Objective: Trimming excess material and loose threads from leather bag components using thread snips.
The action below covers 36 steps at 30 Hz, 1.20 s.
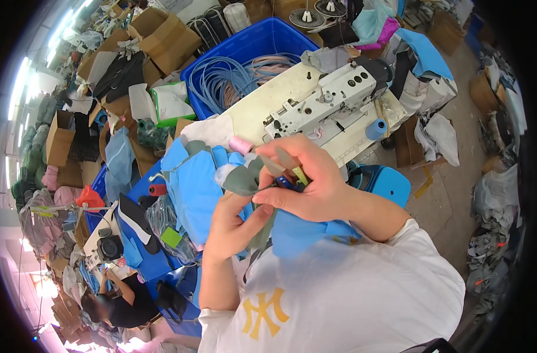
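While both hands meet in front of the white shirt [350, 282], the workpiece, a grey-green cloth [242, 180], is held up between them on the near side of the cream counter [283, 85].

Left hand [228, 226]: thumb and fingers closed on the cloth's lower part. Right hand [315, 176]: fingers curled, thumb beside the left thumb, apparently pinching the same cloth; a dark blue object [285, 183] and a yellow-green strip [301, 175] sit within the curl.

Handling (judgement): pinch close to the edge being worked, since limp cloth will fold away from a distant grip. Best to steady with the left, make fine moves with the right. If the blue object is a cutting tool, its tip should point clear of the thumbs. Light blue cloth [303, 235] hanging below should stay out of the pinch.

Unclear: exact contact point, masked by the thumbs; both ends of the blue object; number of cloth layers; whether the grey shape [286, 159] between the right fingers is cloth.
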Motion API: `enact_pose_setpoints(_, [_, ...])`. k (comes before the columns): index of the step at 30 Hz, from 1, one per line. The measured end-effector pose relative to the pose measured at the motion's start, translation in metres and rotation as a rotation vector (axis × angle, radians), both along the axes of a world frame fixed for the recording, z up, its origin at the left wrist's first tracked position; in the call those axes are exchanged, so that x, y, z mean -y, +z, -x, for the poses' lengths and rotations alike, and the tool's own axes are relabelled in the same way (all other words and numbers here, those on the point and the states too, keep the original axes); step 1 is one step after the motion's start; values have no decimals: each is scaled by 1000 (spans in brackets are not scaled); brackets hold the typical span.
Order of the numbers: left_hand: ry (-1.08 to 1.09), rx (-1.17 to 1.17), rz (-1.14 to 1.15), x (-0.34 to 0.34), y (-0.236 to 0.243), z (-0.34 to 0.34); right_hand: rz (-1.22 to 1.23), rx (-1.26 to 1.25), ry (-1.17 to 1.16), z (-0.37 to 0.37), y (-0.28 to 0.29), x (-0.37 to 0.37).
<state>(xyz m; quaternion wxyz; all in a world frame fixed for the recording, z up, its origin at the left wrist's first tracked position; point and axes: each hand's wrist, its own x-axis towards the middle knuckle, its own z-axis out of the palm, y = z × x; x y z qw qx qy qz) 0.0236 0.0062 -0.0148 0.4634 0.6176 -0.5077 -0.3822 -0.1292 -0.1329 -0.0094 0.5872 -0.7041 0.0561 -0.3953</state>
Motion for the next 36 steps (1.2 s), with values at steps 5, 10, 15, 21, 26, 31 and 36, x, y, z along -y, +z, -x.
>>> enact_pose_setpoints(5, [23,65,251,5,-11,5,-106,-64,-163,0,5,10])
enact_pose_setpoints(10, [213,136,353,1,-23,2,184,-119,-163,13,8,13])
enact_pose_setpoints(15, [223,195,441,2,-21,1,391,-312,101,14,6,3])
enact_pose_setpoints(21, [238,214,453,-1,-19,3,413,-336,63,12,3,0])
enact_pose_setpoints(26, [237,247,439,-3,-15,4,420,-343,76,11,2,-2])
enact_pose_setpoints(31, [205,246,407,-6,-11,3,383,-283,28,6,0,-6])
enact_pose_setpoints(36, [153,97,220,-4,-23,7,324,-150,-30,4,5,-9])
